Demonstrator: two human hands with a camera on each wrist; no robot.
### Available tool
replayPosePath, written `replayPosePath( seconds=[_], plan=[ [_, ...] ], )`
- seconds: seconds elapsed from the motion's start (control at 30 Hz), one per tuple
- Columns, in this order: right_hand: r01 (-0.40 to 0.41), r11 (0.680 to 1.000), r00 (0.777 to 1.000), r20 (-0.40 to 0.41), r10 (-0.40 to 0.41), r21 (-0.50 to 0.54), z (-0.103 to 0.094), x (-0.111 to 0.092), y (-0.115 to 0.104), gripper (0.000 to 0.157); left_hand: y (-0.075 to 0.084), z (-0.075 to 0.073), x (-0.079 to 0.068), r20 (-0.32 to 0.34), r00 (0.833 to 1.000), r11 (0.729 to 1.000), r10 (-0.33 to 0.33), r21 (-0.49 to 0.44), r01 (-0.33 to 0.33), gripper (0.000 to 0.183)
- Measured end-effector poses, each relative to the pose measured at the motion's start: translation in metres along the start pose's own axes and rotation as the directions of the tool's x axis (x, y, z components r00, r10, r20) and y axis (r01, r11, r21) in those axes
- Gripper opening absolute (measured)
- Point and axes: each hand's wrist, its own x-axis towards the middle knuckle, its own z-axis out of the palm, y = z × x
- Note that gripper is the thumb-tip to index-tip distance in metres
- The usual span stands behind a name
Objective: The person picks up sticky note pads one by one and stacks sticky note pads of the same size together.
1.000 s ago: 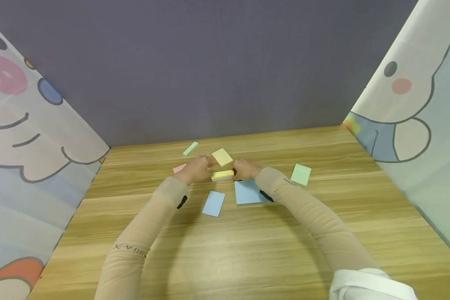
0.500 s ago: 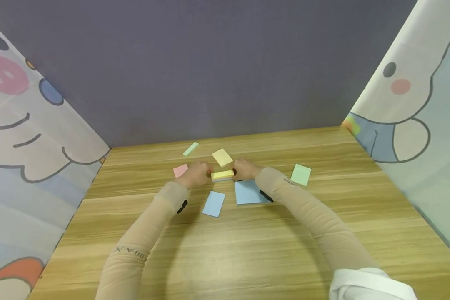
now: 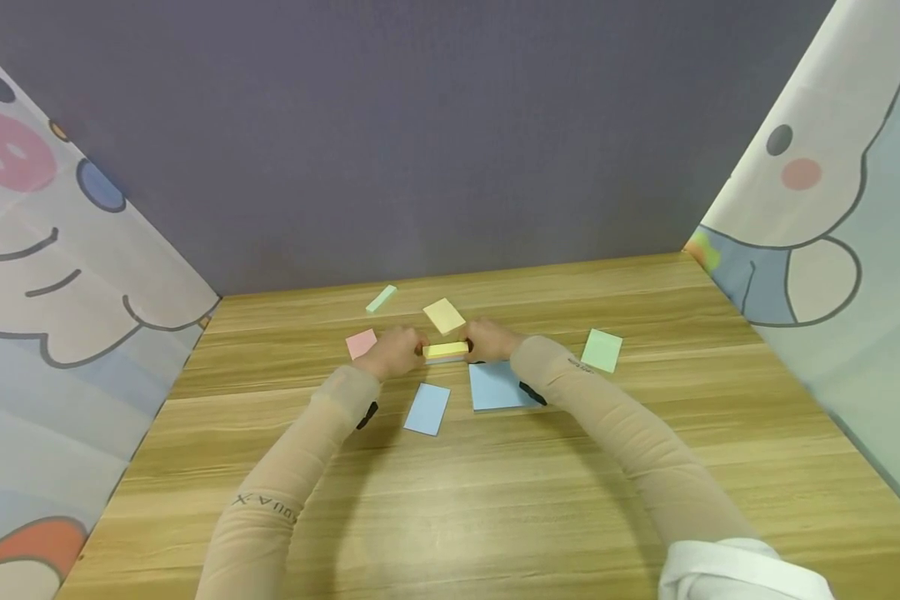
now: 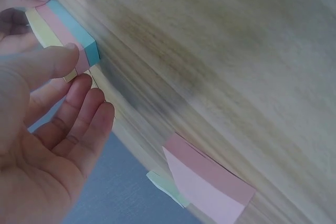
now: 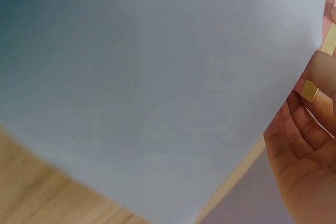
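Note:
A small stack of sticky note pads (image 3: 446, 352), with yellow, pink and blue layers, is between my two hands at the middle of the table. My left hand (image 3: 394, 352) pinches its left end; in the left wrist view the thumb lies on the pink layer (image 4: 62, 29) and the other fingers are bent beside it. At the opposite end my right hand (image 3: 491, 340) holds the stack between thumb and fingers. In the right wrist view a large blue pad (image 5: 157, 87) fills most of the picture and hides part of the right hand's grip.
A yellow pad (image 3: 444, 316) lies behind the stack, a narrow green one (image 3: 381, 298) at the back. A pink pad (image 3: 361, 342) is beside my left hand. Nearer lie a blue pad (image 3: 427, 408) and the large blue pad (image 3: 498, 387) under my right wrist. A green pad (image 3: 602, 350) lies right.
My left hand has come slightly lower and nearer, uncovering more of the pink pad beside it. Its fingertips now meet the stack's left end. The right hand has stayed in place.

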Motion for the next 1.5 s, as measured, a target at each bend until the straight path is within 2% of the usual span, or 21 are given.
replayPosePath(
  seconds=[0.27, 0.47, 0.6, 0.93, 1.5],
  plan=[
    [0.006, 1.000, 1.000, -0.003, -0.006, -0.016, 0.0008, 0.0014, -0.0005, 0.009, 0.0005, 0.0017, 0.0004, 0.018, 0.999, 0.999, -0.039, -0.005, 0.039, 0.027],
    [0.012, 1.000, 1.000, -0.005, -0.012, -0.012, 0.0001, 0.0003, -0.0011, 0.012, -0.0011, 0.0051, 0.0021, 0.016, 1.000, 0.998, -0.022, 0.054, 0.021, 0.012],
    [0.008, 1.000, 1.000, -0.002, -0.008, -0.017, 0.0001, 0.0000, -0.0017, 0.012, -0.0022, 0.0076, 0.0027, 0.026, 0.999, 0.998, -0.031, 0.059, 0.030, 0.013],
    [0.014, 1.000, 1.000, -0.009, -0.014, -0.019, 0.0012, 0.0019, -0.0020, 0.010, -0.0010, 0.0066, 0.0039, 0.058, 0.994, 0.995, -0.095, 0.043, 0.093, 0.016],
    [0.012, 1.000, 1.000, -0.013, -0.012, -0.028, 0.0026, 0.0049, 0.0022, 0.009, -0.0026, 0.0095, 0.0062, 0.019, 0.997, 0.997, -0.071, 0.016, 0.071, 0.010]
  ],
)
